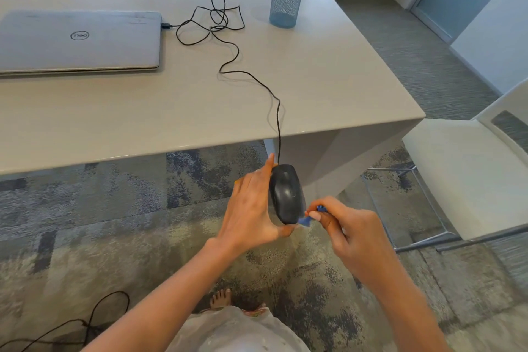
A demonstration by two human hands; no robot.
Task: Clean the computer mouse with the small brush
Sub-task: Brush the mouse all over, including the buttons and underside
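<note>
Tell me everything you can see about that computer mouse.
The computer mouse is dark grey, oval, seemingly matte plastic. The left hand holds it in the air off the table edge, top facing the camera. The small brush, pinched by the right hand, touches its near end. Its black cable runs over the table to the laptop.

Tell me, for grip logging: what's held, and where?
Left hand holds the mouse, fingers along its side, thumb at its rear; right hand pinches the small brush by its handle.
</note>
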